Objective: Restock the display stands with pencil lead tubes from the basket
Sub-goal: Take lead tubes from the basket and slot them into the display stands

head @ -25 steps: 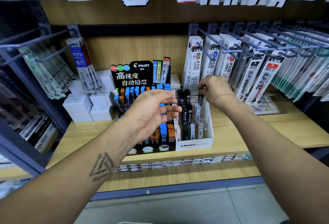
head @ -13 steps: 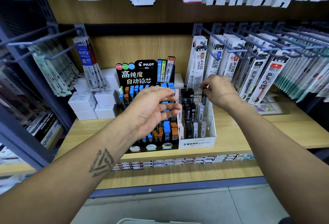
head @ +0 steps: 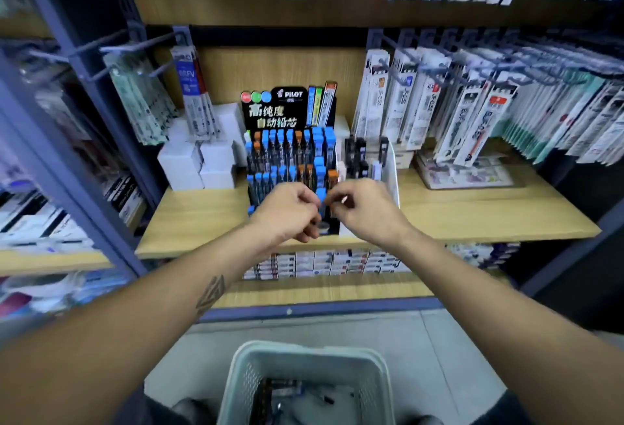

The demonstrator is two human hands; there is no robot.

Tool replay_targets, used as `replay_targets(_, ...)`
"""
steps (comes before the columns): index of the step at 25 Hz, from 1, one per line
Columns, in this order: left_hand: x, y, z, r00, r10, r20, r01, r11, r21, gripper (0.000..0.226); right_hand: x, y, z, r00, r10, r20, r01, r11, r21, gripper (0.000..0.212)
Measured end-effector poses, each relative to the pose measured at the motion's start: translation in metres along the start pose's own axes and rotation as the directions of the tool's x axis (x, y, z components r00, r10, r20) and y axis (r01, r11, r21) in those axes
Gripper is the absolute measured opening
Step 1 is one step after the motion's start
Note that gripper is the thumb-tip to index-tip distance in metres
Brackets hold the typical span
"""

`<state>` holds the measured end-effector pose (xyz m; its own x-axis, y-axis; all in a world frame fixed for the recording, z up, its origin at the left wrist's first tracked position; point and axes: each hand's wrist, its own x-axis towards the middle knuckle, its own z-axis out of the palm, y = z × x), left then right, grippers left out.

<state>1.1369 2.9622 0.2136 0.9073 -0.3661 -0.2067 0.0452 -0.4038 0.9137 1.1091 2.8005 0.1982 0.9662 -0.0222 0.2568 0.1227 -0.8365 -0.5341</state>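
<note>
Since the earlier frame both hands had drawn back from the stands and met at the shelf's (head: 472,218) front edge, and the view had dropped to show the basket (head: 236,377) at the bottom. Blur softened everything. The basket's contents were dark and hard to make out, its lower part cut off. The Pilot stand (head: 287,110) stood mid-shelf with blue and orange tubes (head: 319,144); the hands hid its front rows. The white stand (head: 390,168) beside it was partly hidden too. The left hand (head: 287,213) and right hand (head: 368,212) had curled fingers that nearly touched; whether either pinched a tube could not be told.
</note>
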Motion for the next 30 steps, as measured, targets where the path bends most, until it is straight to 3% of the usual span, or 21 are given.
replay_targets(2, -0.008, -0.024, 0.006, 0.999, -0.005, 0.042, -0.003, 0.981, 0.192, 0.017, -0.025, -0.008, 0.018, 0.99, 0.067, 0.124, -0.076, 0.995, 0.065, 0.023)
replay_targets(5, -0.031, -0.079, 0.021, 0.98, -0.138, 0.142, 0.061, 0.892, 0.448, 0.021, -0.065, -0.009, 0.069, 0.927, 0.153, 0.343, -0.161, 0.987, -0.006, 0.019)
replay_targets(8, -0.053, -0.153, 0.046, 0.929, -0.31, 0.203, 0.142, 0.804, 0.577, 0.018, -0.116, 0.009, 0.133, 0.748, 0.303, 0.59, -0.319, 0.944, -0.081, 0.016)
replay_targets(9, -0.06, -0.176, 0.053, 0.913, -0.349, 0.209, 0.154, 0.772, 0.617, 0.018, -0.132, 0.017, 0.152, 0.7, 0.32, 0.639, -0.319, 0.94, -0.121, 0.016)
replay_targets(14, -0.078, -0.273, 0.075, 0.847, -0.494, 0.198, 0.192, 0.63, 0.752, 0.024, -0.182, 0.062, 0.222, 0.62, 0.371, 0.691, -0.247, 0.929, -0.277, 0.022)
replay_targets(18, -0.066, -0.331, 0.095, 0.834, -0.537, 0.129, 0.316, 0.655, 0.686, 0.035, -0.2, 0.077, 0.264, 0.6, 0.35, 0.719, -0.221, 0.937, -0.272, 0.035)
replay_targets(21, -0.063, -0.348, 0.119, 0.835, -0.549, -0.042, 0.463, 0.66, 0.592, 0.046, -0.207, 0.075, 0.295, 0.59, 0.299, 0.75, -0.213, 0.954, -0.212, 0.043)
replay_targets(24, -0.062, -0.362, 0.139, 0.815, -0.546, -0.193, 0.541, 0.6, 0.589, 0.046, -0.212, 0.077, 0.318, 0.593, 0.239, 0.769, -0.174, 0.97, -0.168, 0.083)
replay_targets(25, -0.061, -0.367, 0.141, 0.805, -0.552, -0.217, 0.559, 0.583, 0.589, 0.044, -0.212, 0.078, 0.322, 0.614, 0.221, 0.758, -0.155, 0.975, -0.159, 0.088)
replay_targets(30, -0.069, -0.392, 0.145, 0.801, -0.532, -0.276, 0.582, 0.584, 0.566, 0.043, -0.217, 0.081, 0.335, 0.727, 0.181, 0.662, -0.053, 0.977, -0.208, 0.074)
